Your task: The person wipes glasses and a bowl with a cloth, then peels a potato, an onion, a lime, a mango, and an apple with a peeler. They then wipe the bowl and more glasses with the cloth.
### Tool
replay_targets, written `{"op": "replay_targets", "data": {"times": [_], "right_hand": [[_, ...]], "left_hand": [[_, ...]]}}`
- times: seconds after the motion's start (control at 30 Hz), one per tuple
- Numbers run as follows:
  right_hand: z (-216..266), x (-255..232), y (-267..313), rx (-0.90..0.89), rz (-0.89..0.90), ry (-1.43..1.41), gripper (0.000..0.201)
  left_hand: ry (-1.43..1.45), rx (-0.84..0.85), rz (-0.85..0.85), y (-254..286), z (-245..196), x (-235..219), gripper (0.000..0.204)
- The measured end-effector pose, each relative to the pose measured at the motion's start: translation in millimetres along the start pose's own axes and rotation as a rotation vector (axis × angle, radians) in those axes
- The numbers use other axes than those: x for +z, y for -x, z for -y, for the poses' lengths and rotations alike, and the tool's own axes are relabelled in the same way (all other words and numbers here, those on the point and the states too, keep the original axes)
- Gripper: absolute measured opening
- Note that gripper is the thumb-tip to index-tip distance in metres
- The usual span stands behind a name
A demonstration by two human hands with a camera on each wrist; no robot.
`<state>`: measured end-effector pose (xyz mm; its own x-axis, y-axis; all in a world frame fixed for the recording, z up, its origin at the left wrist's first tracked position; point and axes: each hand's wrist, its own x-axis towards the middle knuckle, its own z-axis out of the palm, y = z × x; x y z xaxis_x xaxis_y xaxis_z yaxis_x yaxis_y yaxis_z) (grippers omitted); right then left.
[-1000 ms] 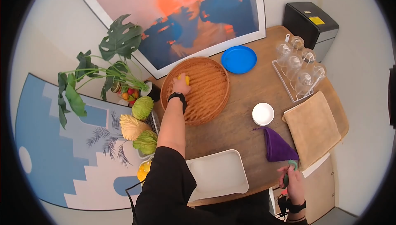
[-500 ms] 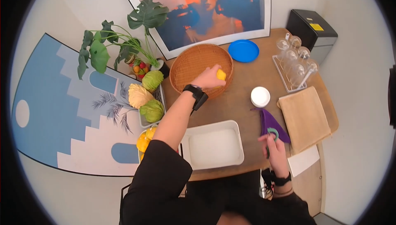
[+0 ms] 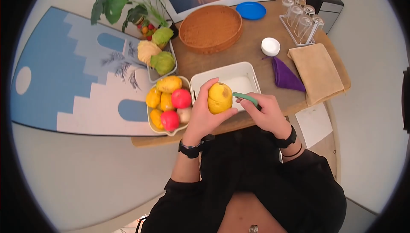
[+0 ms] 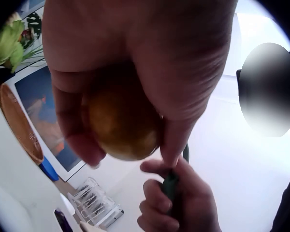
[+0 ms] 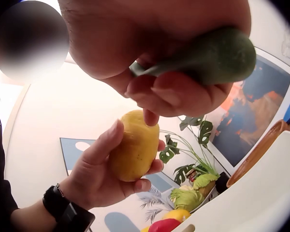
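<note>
My left hand (image 3: 204, 117) holds a yellow mango (image 3: 220, 98) with a brown patch, its fingers and thumb wrapped around the sides. In the right wrist view the mango (image 5: 134, 145) stands upright in that hand, small dark specks on its skin. My right hand (image 3: 268, 112) grips a green-handled peeler (image 3: 246, 97), whose front end points at the mango's right side. Seen from the right wrist, the handle (image 5: 227, 55) lies across the palm under curled fingers. Both hands are over the near edge of a white rectangular tray (image 3: 247, 71).
Left of the tray, a bowl (image 3: 150, 120) holds yellow and red produce; leafy vegetables (image 3: 162, 62) fill a bin behind it. A round woven basket (image 3: 209, 30) and blue plate (image 3: 251, 11) stand at the back. Rightward are a white bowl (image 3: 270, 46), purple cloth (image 3: 287, 76), tan cloth (image 3: 318, 73) and glasses (image 3: 304, 24).
My left hand has lifted the mango from the woven basket and brought it back toward my body. My right hand has moved left with the peeler, beside the mango. The head view has tilted down.
</note>
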<state>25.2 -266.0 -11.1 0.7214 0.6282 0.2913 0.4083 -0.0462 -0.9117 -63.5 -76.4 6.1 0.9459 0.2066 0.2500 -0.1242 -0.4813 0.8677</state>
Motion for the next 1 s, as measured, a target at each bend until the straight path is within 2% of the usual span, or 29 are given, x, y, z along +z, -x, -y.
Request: {"op": "replay_targets", "data": {"times": [0.03,0.1,0.13,0.2,0.23,0.3,0.4,0.57,0.63,0.7,0.83,0.93,1.0], "right_hand": [[0.9,7.6,4.2,0.009,0.013,0.021,0.019],[3.4,17.7,12.2,0.022,0.076,0.062,0.026],[4.5,22.2,15.6,0.024,0.089,0.069,0.026],[4.6,30.7,21.6,0.072,0.135,0.137,0.037],[3.6,34.6,23.7,0.072,0.142,0.144,0.037],[-0.7,41.7,26.2,-0.011,0.139,0.213,0.049],[-12.0,49.7,26.6,-0.096,0.09,0.239,0.057],[-8.3,54.0,24.3,-0.067,0.103,0.327,0.062],[-11.5,54.8,21.7,-0.066,0.095,0.364,0.063],[-18.0,56.3,18.7,-0.115,0.037,0.409,0.064],[-22.2,51.3,12.7,-0.113,0.043,0.418,0.063],[-19.4,43.9,7.3,-0.069,0.087,0.365,0.063],[-18.4,37.3,3.6,0.022,0.141,0.355,0.06]], "left_hand": [[0.009,-0.011,-0.011,8.7,6.1,4.0,0.072],[0.837,-0.494,-0.092,21.3,28.3,13.2,0.042],[0.848,-0.496,-0.102,23.9,34.4,14.6,0.042],[1.338,-0.592,-0.12,27.0,44.7,17.4,0.032],[1.335,-0.525,-0.056,29.4,50.2,19.2,0.035],[1.332,-0.536,-0.093,31.1,55.4,24.2,0.036],[1.328,-0.539,-0.138,30.7,56.6,26.9,0.038],[1.32,-0.489,-0.192,26.3,62.1,28.0,0.039],[1.269,-0.452,-0.104,28.0,63.6,26.0,0.041],[1.273,-0.474,-0.13,28.7,64.3,29.5,0.041],[1.273,-0.502,-0.136,29.2,55.8,31.1,0.041],[1.307,-0.493,-0.073,29.2,52.7,28.3,0.043],[1.28,-0.48,-0.018,32.0,59.0,23.9,0.045]]}}
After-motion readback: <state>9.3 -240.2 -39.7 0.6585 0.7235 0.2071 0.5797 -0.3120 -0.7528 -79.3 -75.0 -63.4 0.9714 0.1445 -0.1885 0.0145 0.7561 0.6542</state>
